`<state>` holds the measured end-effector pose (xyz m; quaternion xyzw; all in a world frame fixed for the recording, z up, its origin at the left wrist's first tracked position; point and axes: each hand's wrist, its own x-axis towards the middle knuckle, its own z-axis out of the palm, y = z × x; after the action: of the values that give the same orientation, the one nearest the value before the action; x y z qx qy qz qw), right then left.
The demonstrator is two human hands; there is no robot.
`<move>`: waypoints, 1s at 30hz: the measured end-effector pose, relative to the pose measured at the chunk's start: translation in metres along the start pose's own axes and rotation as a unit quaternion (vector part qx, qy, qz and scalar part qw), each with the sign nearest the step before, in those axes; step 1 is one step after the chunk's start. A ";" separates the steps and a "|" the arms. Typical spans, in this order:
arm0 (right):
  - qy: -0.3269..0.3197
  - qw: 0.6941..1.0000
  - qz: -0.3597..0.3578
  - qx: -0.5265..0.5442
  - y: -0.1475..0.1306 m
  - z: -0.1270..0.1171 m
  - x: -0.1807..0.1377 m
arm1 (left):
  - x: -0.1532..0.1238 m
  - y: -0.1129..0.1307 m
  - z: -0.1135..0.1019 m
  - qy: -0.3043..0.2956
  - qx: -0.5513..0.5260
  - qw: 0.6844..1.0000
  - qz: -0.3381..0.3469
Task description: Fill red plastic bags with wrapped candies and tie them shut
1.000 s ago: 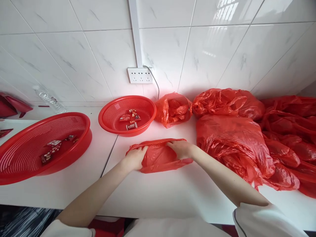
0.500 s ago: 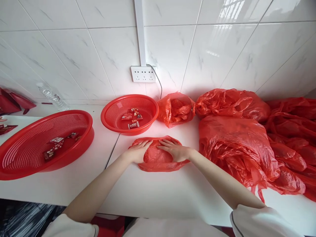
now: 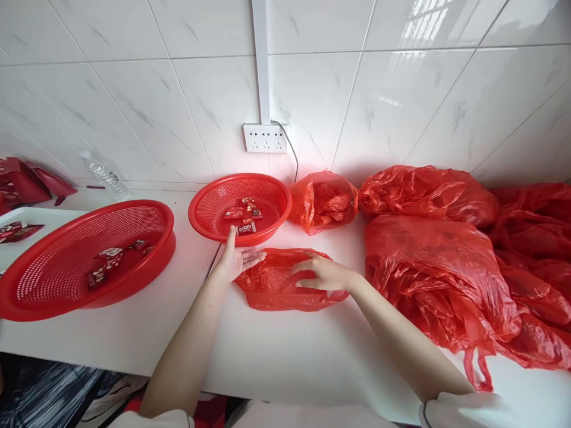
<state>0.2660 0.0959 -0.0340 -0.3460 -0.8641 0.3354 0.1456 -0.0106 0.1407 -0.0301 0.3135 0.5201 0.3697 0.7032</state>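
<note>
A red plastic bag [image 3: 281,291] lies spread with its mouth open on the white table in front of me. My left hand [image 3: 235,259] is raised at the bag's left edge, palm turned inward, thumb up and fingers apart, with nothing in it. Over the bag's right side hovers my right hand [image 3: 323,273], its fingers spread and slightly bent, holding nothing. Just behind the bag stands a small round red basket [image 3: 196,205] with several wrapped snack packets [image 3: 245,227] inside.
A larger red basket [image 3: 35,285] with several packets stands at left, beside a white tray [image 3: 66,217] and a clear bottle [image 3: 109,178]. Piles of red plastic bags [image 3: 432,255] cover the right side. A power socket [image 3: 266,138] is on the tiled wall.
My left hand has lifted out of the bag and moved left and up towards the small basket. The right hand has risen off the bag's inside, its fingers bending.
</note>
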 end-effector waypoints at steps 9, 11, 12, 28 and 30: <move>0.066 0.996 -0.058 0.027 -0.056 -0.028 0.018 | 0.011 -0.002 0.019 0.064 -0.168 0.974 0.141; 0.107 0.992 -0.057 0.035 -0.060 -0.037 0.019 | 0.008 -0.009 0.021 0.050 -0.161 0.972 0.162; 0.127 0.990 -0.055 0.035 -0.060 -0.041 0.019 | 0.005 -0.014 0.021 0.038 -0.153 0.973 0.171; 0.163 0.971 0.060 -0.163 -0.005 -0.016 0.048 | -0.010 -0.046 0.045 -0.054 0.062 0.976 0.201; 0.114 0.980 0.042 -0.155 -0.003 -0.014 0.049 | -0.008 -0.046 0.042 -0.047 0.049 0.977 0.203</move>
<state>0.2365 0.1349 -0.0211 -0.4363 -0.8679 0.1617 0.1738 0.0369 0.1076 -0.0532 0.4632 0.4300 0.4637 0.6209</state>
